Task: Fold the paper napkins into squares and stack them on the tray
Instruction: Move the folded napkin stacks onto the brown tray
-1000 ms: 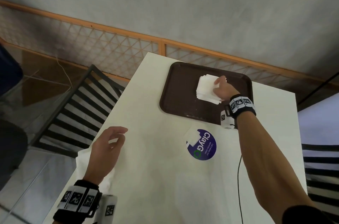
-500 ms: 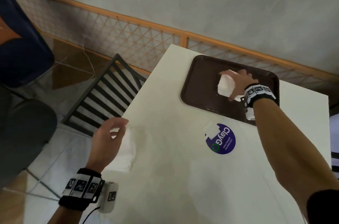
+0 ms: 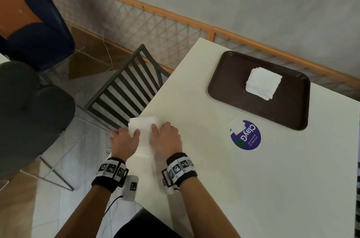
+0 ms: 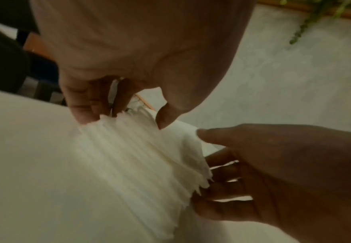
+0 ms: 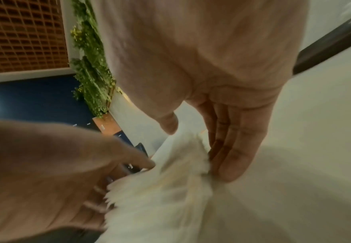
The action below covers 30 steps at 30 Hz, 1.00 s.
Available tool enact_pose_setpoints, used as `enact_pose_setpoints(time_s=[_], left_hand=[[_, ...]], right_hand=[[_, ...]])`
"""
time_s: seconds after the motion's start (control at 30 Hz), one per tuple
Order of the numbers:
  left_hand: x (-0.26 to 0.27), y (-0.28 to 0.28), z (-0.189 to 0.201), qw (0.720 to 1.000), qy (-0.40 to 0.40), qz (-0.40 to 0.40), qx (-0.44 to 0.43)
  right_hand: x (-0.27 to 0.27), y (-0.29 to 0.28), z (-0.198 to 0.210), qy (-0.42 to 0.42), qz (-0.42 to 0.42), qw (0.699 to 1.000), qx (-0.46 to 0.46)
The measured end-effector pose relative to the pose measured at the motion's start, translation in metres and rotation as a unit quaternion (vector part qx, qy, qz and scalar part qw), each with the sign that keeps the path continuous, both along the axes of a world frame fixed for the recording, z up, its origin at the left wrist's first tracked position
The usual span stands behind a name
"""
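Observation:
A thick pile of white paper napkins [image 3: 144, 126] lies at the table's left edge. My left hand [image 3: 128, 134] grips its left side, thumb on top. My right hand [image 3: 161, 130] grips its right side, thumb on top too. In the left wrist view my left hand [image 4: 124, 118] holds the pile's [image 4: 139, 156] far end, and the right hand's fingers [image 4: 222, 174] lie against its frayed edge. The right wrist view shows my right hand [image 5: 195, 144] beside the blurred pile [image 5: 166, 189]. A brown tray [image 3: 229, 82] at the far right carries a stack of folded napkin squares [image 3: 263, 83].
A round purple sticker [image 3: 245, 135] sits on the white table [image 3: 214, 179] in front of the tray. A dark slatted chair [image 3: 124, 89] stands right against the table's left edge, by the pile. A wooden lattice rail [image 3: 155, 29] runs behind the table.
My right hand left the folded stack on the tray and came back left to the napkin pile. My left hand closed on the pile's left side. The head view swung left.

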<state>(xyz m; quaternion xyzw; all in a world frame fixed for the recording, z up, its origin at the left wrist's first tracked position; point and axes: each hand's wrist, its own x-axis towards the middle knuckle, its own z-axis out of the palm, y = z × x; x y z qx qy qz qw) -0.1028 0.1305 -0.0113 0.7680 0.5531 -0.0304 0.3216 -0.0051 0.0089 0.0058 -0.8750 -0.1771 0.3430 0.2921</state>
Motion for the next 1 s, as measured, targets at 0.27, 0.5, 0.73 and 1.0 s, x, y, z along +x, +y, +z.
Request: enact_pose_setpoints(time_s=[0.27, 0.5, 0.73, 1.0], left_hand=[[-0.007, -0.002, 0.003, 0.990, -0.095, 0.044, -0.095], [0.003, -0.027, 0.026, 0.915, -0.363, -0.060, -0.163], [0.022, -0.045, 0.008, 0.886, -0.398, -0.141, -0.191], [0.028, -0.047, -0.007, 0.891, -0.411, -0.134, -0.140]], right_hand=[[-0.011, -0.007, -0.029, 0.009, 0.082, 0.993, 0.082], [0.009, -0.052, -0.011, 0.007, -0.033, 0.945, 0.325], [0.028, -0.057, -0.030, -0.016, -0.058, 0.932, 0.356], [0.024, -0.054, -0.040, -0.074, -0.078, 0.922, 0.371]])
